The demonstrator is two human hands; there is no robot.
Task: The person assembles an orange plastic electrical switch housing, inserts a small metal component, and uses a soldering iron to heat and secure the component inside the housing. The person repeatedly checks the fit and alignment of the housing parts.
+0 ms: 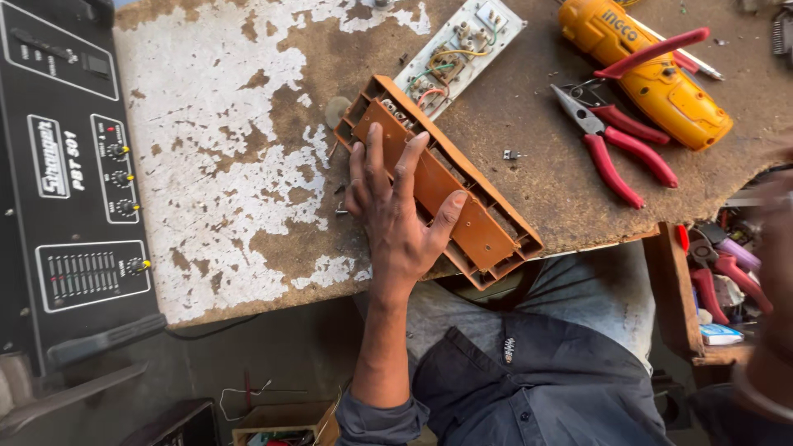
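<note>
Left hand (399, 216) flat, fingers spread, pressing brown casing (450, 186) at bench (223, 182) near edge; right hand (772, 272) blurred beyond casing's right, grip indeterminable; white wired board (459, 45) behind casing, red pliers (615, 140) right; steadying step, tool-fetching probably next.

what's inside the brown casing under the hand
Inside the brown casing lies a flat brown board with small parts at its top end. The left hand covers the middle, so what lies beneath it is hidden.

Long open casing (462, 215) lies diagonally at table (231, 206) near edge, left hand (396, 219) flat on it. Wired switch plate (458, 51) just behind. Pliers (615, 144) and drill (652, 74) right. Amplifier (70, 165) far left.
</note>
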